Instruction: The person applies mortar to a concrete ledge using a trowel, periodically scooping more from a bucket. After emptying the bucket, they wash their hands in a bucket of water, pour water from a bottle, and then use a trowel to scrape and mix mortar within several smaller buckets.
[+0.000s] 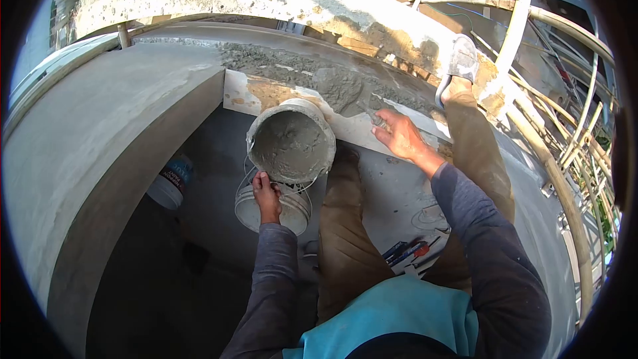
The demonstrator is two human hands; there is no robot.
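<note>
1. Curved plastered wall (133,113) fills the left; scaffold poles (565,179) are cut off at right.
2. Trowel (372,116) is mostly hidden by the right hand (399,134), fingers curled shut on it beside the wet mortar heap (335,86).
3. Mortar bucket (291,143) lies tilted directly above the left hand (266,194), which is clenched at its lower rim; the exact hold is unclear.
4. Its crusted grey interior holds wet mortar; a second bucket (282,216) sits beneath.

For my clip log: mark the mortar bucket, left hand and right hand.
mortar bucket (302,106), head view, upper rim.
left hand (267,194), head view, back of hand.
right hand (400,134), head view, back of hand, gripping trowel (373,117).
</note>
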